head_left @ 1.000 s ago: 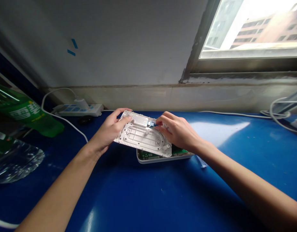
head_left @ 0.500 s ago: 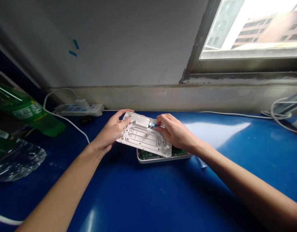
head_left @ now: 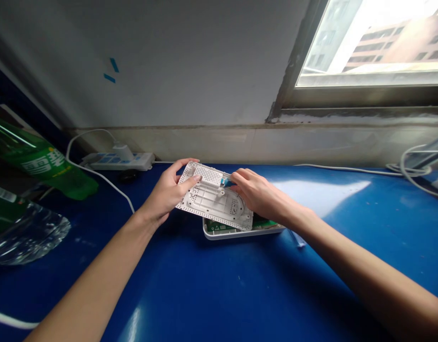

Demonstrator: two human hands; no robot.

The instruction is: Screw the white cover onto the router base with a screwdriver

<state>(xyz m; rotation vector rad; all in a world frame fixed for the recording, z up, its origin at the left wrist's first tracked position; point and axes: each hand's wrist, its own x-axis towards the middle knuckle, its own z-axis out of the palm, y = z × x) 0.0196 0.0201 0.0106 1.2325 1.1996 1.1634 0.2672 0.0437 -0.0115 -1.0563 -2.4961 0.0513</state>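
Note:
My left hand point(head_left: 172, 190) grips the left end of a white perforated plastic cover point(head_left: 212, 205), thumb on its inner face. The cover is tilted, its ribs and screw posts facing me. My right hand point(head_left: 256, 192) is closed at the cover's upper right edge, fingers pinched around a small blue strip point(head_left: 226, 182); its far end is hidden by the fingers. Beneath the cover's lower right part lies a white tray-like housing point(head_left: 236, 236) with a green circuit board point(head_left: 219, 227) in it. The right hand and cover hide much of that board.
Green soda bottles point(head_left: 51, 166) lie at the left. A white power strip point(head_left: 129, 161) with a plugged-in adapter sits by the wall, its cable point(head_left: 105, 178) trailing forward. A clear plastic piece point(head_left: 298, 239) lies right of the housing; cables point(head_left: 411, 166) coil at far right.
The left hand and cover have shifted very slightly right. The right fingers have moved slightly on the blue strip at the cover's edge. The housing stays in place.

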